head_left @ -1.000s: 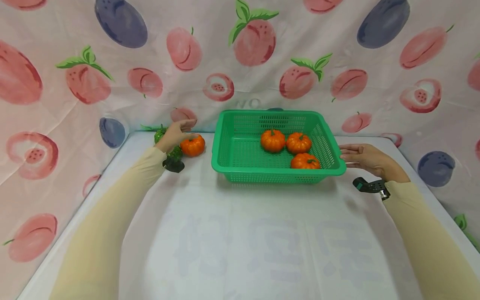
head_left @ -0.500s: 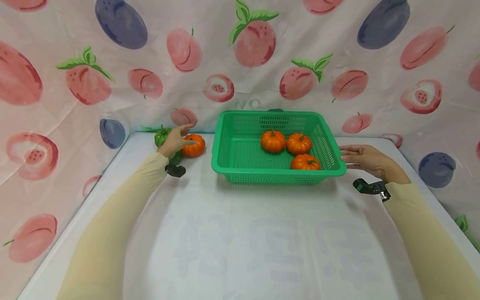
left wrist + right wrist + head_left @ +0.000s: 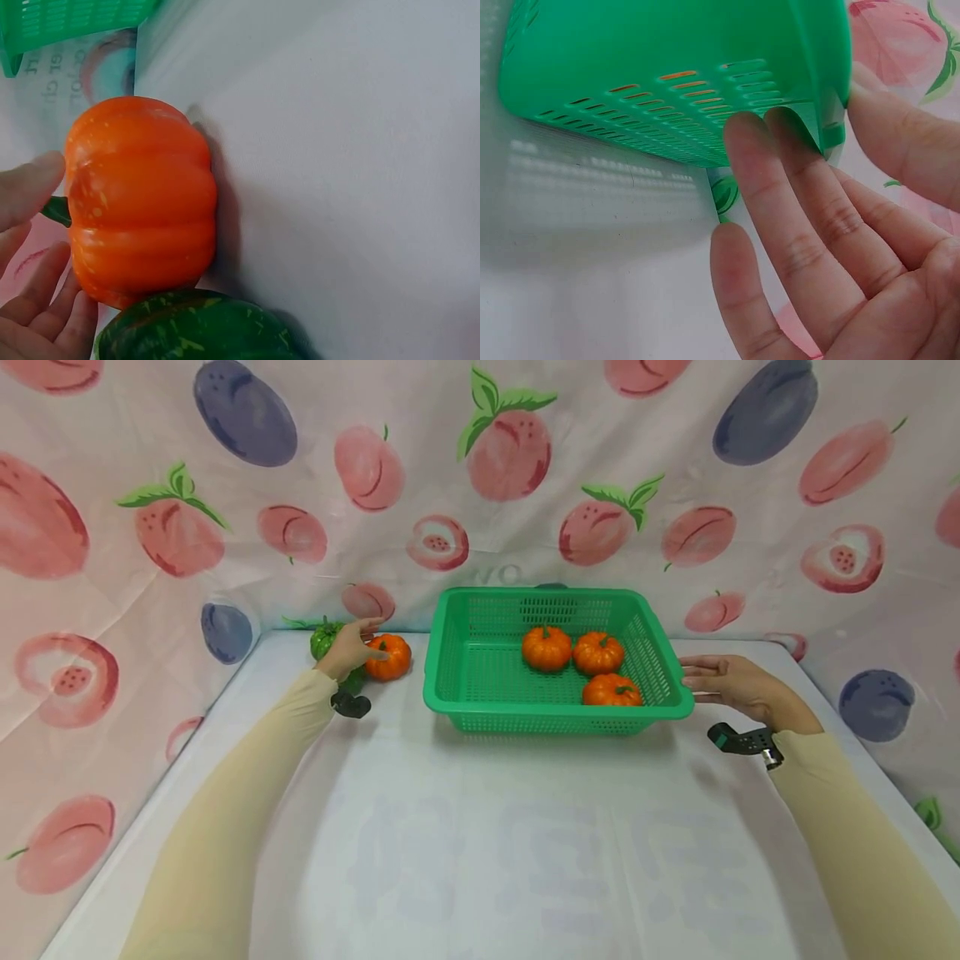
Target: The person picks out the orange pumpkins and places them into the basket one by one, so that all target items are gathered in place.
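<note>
At the back left, my left hand [image 3: 345, 652] is at an orange pumpkin [image 3: 395, 666] with a green stem. The left wrist view shows the thumb beside the pumpkin's stem end and the fingers spread along its side, not closed round it. Dark green pumpkins [image 3: 324, 640] sit beside and partly under that hand; one dark green pumpkin [image 3: 195, 330] lies against the orange one. My right hand [image 3: 738, 685] is at the right end of a green plastic basket [image 3: 510, 708]. Its fairly straight fingers [image 3: 761, 169] reach beneath the rim, with the thumb at the rim's outer edge.
Three orange pumpkins [image 3: 546, 648] sit inside the basket toward its right side. A white cloth covers the table [image 3: 480, 827]. Behind and at both sides hangs a fruit-printed curtain [image 3: 300, 585], close to the table's back edge.
My left hand has come down slightly toward the orange pumpkin, showing more of the green one behind. The right hand stays at the basket. The whole head view has shifted slightly.
</note>
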Tool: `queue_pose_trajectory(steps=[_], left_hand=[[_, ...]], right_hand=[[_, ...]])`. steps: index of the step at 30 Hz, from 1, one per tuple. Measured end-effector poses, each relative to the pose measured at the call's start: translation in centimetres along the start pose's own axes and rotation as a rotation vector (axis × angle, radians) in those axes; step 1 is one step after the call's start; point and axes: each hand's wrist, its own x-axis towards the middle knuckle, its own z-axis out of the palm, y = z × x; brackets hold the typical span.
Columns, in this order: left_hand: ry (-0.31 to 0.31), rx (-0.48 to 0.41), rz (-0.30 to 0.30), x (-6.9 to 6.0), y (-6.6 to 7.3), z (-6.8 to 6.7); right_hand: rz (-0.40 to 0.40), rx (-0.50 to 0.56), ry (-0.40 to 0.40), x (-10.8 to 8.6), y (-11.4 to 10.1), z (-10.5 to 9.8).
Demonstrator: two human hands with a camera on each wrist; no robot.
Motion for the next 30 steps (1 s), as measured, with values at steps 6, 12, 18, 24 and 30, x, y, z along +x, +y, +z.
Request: queue_pose_trajectory(steps=[6,12,18,24,30], left_hand=[[-0.008,0.003,-0.02,-0.1,-0.1,0.0],[0.002,0.007,-0.006,0.3,-0.4,0.2],[0.021,0.05,-0.007,0.7,-0.5,0.6],[0.043,0.075,0.005,0.7,-0.6,1.2],[0.065,0.088,-0.012,0.6,-0.8,1.7]], right_hand=[[0.003,-0.007,0.0,0.0,0.0,0.1],[0.0,-0.007,0.009,-0.1,-0.1,0.0],[0.007,0.005,0.02,-0.2,-0.1,0.1],[0.008,0.011,0.02,-0.2,-0.2,0.2],[0.005,0.0,0.024,-0.2,-0.2,0.2]])
